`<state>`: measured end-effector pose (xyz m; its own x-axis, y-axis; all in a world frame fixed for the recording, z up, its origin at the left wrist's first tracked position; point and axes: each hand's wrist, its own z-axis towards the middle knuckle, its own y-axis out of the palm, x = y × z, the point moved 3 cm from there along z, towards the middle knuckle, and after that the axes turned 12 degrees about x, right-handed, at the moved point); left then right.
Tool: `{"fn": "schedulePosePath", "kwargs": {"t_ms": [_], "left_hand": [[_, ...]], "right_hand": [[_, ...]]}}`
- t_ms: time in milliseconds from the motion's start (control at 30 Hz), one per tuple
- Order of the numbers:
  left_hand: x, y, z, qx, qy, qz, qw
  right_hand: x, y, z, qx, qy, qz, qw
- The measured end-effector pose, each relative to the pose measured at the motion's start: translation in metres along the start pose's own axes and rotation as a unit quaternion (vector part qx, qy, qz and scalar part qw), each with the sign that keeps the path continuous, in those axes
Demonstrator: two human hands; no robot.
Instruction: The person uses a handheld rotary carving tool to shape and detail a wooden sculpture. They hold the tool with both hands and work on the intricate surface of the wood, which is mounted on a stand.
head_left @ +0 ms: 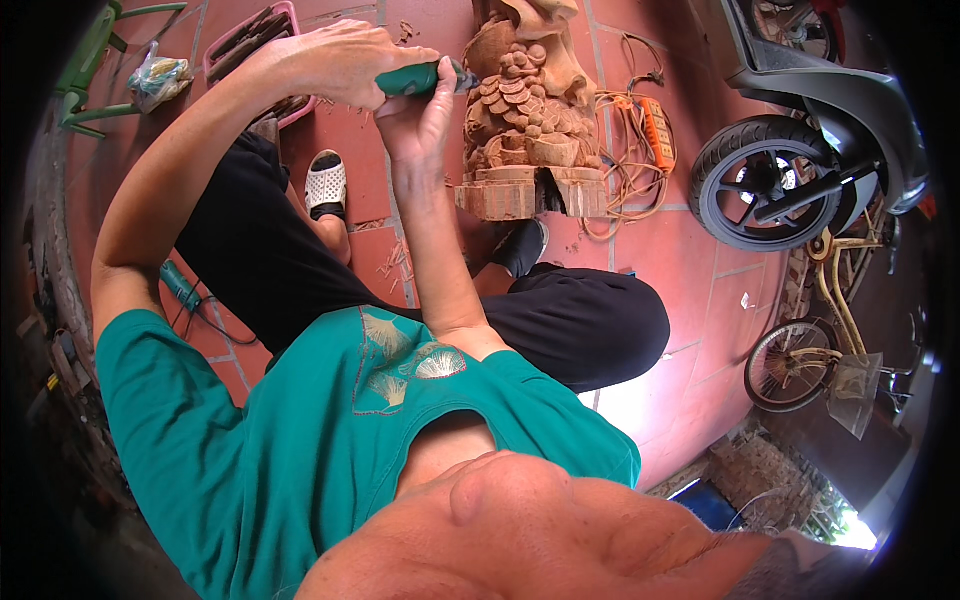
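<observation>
Both hands are closed around a green hand-held power tool (408, 79) with a dark tip. My left hand (335, 62) wraps its rear end, while my right hand (420, 118) grips it nearer the front from below. The tip meets or nearly meets the left side of a brown wood carving (525, 115); contact cannot be made out. Coin shapes and round beads are cut into the carving, which stands on a thick, split wooden base (500, 196). Exactly what kind of bit the tool carries is too small to tell.
A pink basket (290, 12) of dark tools sits beyond my left arm, near a green chair (88, 60) and plastic bag (158, 80). Another green tool (180, 285) lies left. Right are an orange power strip (658, 135) with tangled cord, a motorbike (850, 120) and a bicycle (795, 365).
</observation>
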<state>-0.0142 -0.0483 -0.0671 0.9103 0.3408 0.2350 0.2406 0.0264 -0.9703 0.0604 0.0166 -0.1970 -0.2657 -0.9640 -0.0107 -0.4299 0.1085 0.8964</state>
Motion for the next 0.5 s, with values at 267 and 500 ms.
{"fn": "schedulePosePath", "kwargs": {"t_ms": [267,500], "left_hand": [[-0.003,0.001,-0.009,0.015,0.017,-0.002,1.0],[0.004,-0.006,-0.014,0.031,0.022,-0.019,0.999]], "right_hand": [[0.005,0.007,-0.011,0.017,0.011,0.0,1.0],[0.004,0.006,-0.014,0.032,-0.001,-0.014,0.999]]}}
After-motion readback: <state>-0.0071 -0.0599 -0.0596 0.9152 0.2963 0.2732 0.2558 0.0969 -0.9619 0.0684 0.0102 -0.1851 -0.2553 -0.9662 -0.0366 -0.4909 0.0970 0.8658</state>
